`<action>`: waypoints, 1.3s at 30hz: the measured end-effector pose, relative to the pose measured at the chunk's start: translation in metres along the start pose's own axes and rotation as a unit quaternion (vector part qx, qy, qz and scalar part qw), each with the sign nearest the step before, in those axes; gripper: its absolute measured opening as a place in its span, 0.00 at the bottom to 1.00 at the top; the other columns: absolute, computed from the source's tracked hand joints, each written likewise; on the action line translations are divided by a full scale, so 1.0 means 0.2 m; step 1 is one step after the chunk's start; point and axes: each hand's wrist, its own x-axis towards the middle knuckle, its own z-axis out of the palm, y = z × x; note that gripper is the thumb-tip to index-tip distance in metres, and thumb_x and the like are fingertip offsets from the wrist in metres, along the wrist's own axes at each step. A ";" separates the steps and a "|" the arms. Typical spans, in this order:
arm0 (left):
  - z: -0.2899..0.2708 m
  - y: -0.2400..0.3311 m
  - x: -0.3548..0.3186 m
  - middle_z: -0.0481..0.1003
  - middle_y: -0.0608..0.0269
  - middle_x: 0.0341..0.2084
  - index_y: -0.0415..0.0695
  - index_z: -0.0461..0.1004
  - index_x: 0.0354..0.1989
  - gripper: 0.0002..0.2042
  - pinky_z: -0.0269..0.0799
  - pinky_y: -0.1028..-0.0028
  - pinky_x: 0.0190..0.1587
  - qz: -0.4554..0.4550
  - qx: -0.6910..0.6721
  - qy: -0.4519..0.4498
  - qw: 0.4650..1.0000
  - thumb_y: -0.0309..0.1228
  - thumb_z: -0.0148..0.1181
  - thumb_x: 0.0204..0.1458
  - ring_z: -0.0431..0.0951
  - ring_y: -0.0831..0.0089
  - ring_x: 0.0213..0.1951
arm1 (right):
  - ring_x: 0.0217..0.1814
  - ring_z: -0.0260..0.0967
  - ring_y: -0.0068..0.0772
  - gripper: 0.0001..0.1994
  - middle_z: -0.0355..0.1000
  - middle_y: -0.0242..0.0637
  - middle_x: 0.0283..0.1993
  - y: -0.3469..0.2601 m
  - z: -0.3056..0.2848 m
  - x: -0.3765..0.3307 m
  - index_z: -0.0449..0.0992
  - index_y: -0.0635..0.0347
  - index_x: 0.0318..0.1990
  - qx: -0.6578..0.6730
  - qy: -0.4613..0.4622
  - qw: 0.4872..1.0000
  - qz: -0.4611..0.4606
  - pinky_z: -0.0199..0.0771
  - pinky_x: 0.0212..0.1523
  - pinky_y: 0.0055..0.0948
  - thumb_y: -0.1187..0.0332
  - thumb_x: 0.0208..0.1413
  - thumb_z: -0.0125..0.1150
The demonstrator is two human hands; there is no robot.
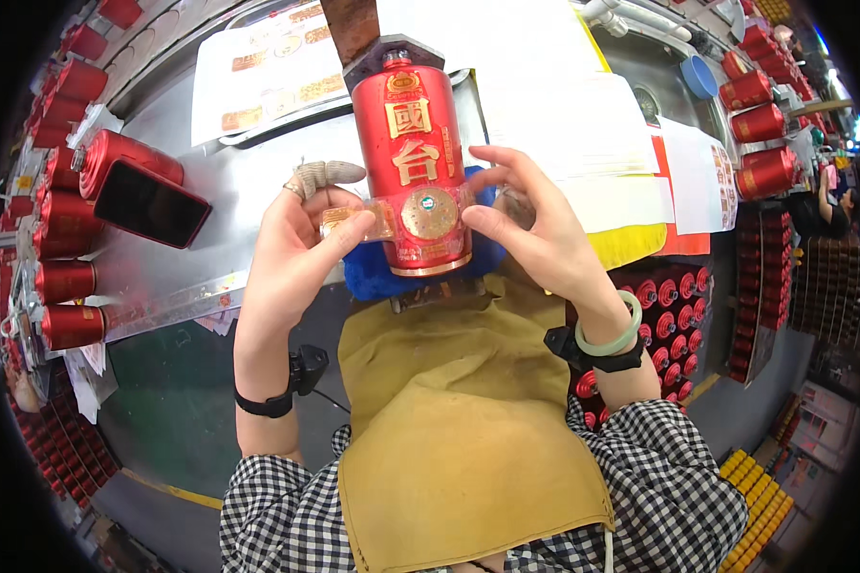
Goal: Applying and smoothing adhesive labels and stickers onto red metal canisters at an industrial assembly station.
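Note:
A red bottle [408, 124] with gold characters and a round gold emblem lies on a blue cloth pad [368, 272], its neck pointing away from me. Across its lower part runs a clear decal film [377, 220] with gold print. My left hand [301, 234], a fabric cover on one finger, pinches the film's left end between thumb and fingers. On the other side, my right hand [545, 220] curls beside the bottle, thumb near its side, holding the film's right end; the fingers partly hide that end.
A dark metal bracket [354, 29] stands at the bottle's neck. Printed decal sheets [258, 76] lie on a tray at the far left, white paper [564, 124] at the right. A phone [153, 202] leans on another red bottle [129, 160]. Several red bottles [674, 310] stand at the right.

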 end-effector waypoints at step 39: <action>0.06 -0.13 -0.04 0.77 0.64 0.42 0.38 0.72 0.52 0.13 0.75 0.72 0.53 0.047 -0.058 0.023 0.997 0.22 0.66 0.61 0.79 0.76 0.47 | 0.30 0.57 0.12 0.09 0.68 0.20 0.28 0.00 -0.03 0.00 0.81 0.63 0.39 0.004 -0.009 0.999 0.052 0.59 0.31 0.21 0.66 0.63 0.70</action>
